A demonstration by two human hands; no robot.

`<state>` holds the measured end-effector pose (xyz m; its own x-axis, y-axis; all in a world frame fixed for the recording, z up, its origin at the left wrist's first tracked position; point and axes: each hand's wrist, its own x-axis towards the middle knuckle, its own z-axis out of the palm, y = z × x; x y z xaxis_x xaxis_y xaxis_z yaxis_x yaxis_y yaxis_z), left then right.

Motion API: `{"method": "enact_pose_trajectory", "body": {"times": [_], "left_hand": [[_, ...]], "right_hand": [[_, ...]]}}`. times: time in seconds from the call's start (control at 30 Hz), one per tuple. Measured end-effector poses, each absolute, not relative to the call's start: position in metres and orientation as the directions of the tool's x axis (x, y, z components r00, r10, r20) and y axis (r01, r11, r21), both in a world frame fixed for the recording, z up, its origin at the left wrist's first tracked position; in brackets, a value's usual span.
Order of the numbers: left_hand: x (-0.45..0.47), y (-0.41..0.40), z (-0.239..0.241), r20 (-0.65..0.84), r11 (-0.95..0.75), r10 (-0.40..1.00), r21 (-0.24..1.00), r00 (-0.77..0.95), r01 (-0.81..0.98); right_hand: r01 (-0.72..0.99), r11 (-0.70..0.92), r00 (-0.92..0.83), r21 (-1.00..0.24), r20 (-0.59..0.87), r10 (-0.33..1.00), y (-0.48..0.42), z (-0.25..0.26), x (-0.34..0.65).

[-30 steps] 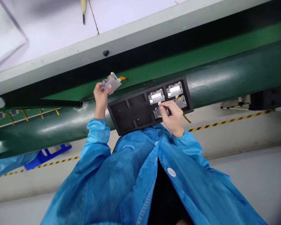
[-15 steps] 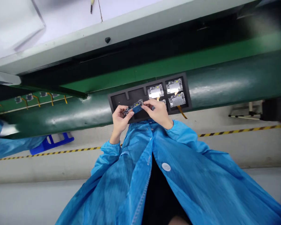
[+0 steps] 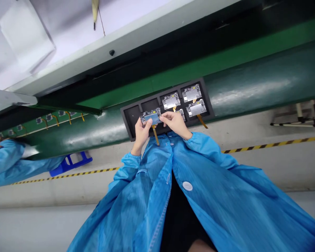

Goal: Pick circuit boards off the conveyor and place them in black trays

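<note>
A circuit board with a blue-covered face and an orange ribbon cable hanging from it is held above a black tray. My left hand grips its left side, thumb across the blue face. At its right edge, my right hand pinches with thumb and forefinger. In the tray's right compartments lie several more circuit boards with silvery covers. One of these is partly hidden behind my right hand.
The tray lies on a green bench surface under a white shelf. Further boards with orange ribbons line the bench at left. A co-worker's blue sleeve and a blue stool are at far left.
The board in my hands has turned so its blue face is more toward me, and its orange ribbon now shows hanging below. The view has shifted slightly, bringing a co-worker's hand into sight.
</note>
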<state>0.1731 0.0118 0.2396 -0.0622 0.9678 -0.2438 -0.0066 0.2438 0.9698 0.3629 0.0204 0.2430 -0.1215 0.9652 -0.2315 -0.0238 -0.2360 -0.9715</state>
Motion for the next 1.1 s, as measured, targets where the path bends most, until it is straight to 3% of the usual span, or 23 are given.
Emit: {"method": "enact_pose_trajectory", "body": {"times": [0.13,0.27,0.5,0.63,0.83,1.1], "left_hand": [[0.179,0.043,0.211,-0.41,0.4,0.9,0.912,-0.148,-0.091],[0.185,0.067,0.193,-0.469,0.463,0.86,0.883,-0.202,-0.081],[0.19,0.073,0.194,-0.484,0.475,0.871,0.874,-0.081,-0.107],[0.174,0.062,0.201,-0.514,0.515,0.857,0.857,-0.04,0.025],[0.129,0.043,0.225,-0.362,0.379,0.925,0.866,-0.114,0.326],[0.045,0.068,0.225,-0.154,0.274,0.911,0.92,-0.383,0.28]], "right_hand": [[0.095,-0.152,-0.07,-0.984,-0.159,0.985,0.017,0.235,0.367],[0.231,-0.028,-0.191,-0.973,-0.073,0.979,0.002,0.229,0.377],[0.352,-0.002,-0.293,-0.936,-0.112,0.949,-0.012,0.227,0.391],[0.435,0.044,-0.341,-0.899,-0.12,0.933,-0.008,0.23,0.393],[0.506,0.123,-0.381,-0.854,-0.093,0.92,-0.003,0.227,0.385],[0.617,0.292,-0.519,-0.731,-0.099,0.849,0.019,0.221,0.357]]}}
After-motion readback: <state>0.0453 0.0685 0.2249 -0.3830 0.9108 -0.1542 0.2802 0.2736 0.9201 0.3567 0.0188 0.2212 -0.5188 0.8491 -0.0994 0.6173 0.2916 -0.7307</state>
